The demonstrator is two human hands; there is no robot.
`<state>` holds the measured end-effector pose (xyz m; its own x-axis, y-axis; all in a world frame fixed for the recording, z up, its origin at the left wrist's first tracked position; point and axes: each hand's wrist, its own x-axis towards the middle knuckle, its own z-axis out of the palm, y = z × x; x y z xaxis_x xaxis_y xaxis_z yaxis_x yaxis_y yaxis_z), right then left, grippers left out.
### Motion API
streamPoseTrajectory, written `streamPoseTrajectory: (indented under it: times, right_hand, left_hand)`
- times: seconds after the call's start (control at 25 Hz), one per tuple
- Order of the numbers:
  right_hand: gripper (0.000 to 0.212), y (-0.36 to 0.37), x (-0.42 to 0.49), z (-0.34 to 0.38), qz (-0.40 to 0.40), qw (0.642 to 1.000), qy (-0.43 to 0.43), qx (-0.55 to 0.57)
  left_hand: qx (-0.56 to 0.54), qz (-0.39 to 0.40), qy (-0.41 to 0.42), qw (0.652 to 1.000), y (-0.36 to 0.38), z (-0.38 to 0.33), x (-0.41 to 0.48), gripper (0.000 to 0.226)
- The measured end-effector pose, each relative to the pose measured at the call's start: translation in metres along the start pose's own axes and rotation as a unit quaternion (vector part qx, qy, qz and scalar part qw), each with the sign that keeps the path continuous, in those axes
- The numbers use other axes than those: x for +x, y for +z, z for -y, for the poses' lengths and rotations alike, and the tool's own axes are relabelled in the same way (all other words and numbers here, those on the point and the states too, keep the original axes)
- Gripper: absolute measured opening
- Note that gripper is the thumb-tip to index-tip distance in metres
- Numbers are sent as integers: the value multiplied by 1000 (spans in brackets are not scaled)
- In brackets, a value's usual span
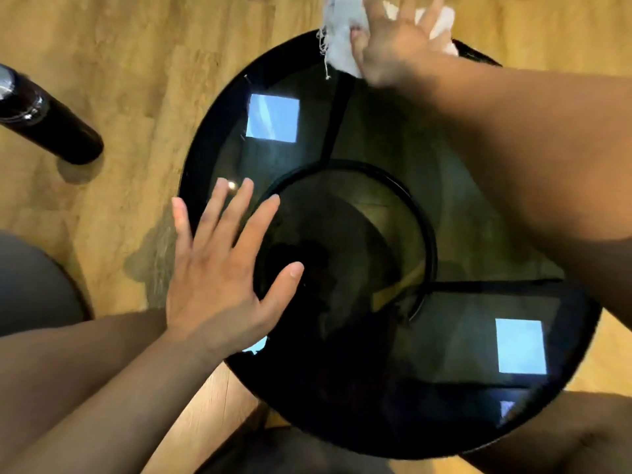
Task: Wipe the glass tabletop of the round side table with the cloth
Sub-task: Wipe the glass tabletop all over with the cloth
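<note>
Cloth (342,35) sits pinned under my right hand (393,46), fingers spread flat, at the far edge of the glass tabletop (376,131); my left hand (219,268) rests flat and splayed, nearer me.

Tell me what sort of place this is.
Likely an indoor room, perhaps a home lounge: a round black side table with a dark glass top, a light wood-plank floor, and square bright panels reflected in the glass.

Warm, dim light; bright square reflections on the glass tabletop (376,138); wide-angle edges blurred.
</note>
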<state>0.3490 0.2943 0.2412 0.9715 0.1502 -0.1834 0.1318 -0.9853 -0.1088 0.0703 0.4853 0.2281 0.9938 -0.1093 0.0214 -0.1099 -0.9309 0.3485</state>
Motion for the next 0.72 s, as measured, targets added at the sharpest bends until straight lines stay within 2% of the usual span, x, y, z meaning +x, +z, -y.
streamPoseTrajectory:
  times: [0.12, 0.28, 0.4, 0.48, 0.6, 0.72]
  right_hand:
    - [55, -3, -5, -10, -8, 1000, -5, -12]
    - [63, -1, -44, -78, -14, 998, -15, -59]
    - [75, -3, -114, -148, -5, 994, 91, -54]
    - [81, -4, -175, -168, 13, 986, 159, -40]
    - [81, 17, -271, -138, -11, 976, 216, -12]
    - [72, 43, -345, -77, -60, 972, 226, 9]
  left_hand:
    - [-13, -12, 1, 1000, -2, 0, 0, 70]
    - [-28, -21, -10, 999, -2, -1, 0, 69]
    - [-17, -24, -24, 999, -3, -1, 0, 70]
    - [-18, -38, -29, 999, -1, 0, 0, 70]
    - [-42, -62, -29, 997, 1, 2, 0, 70]
    - [-31, -65, -36, 997, 3, 3, 1, 67]
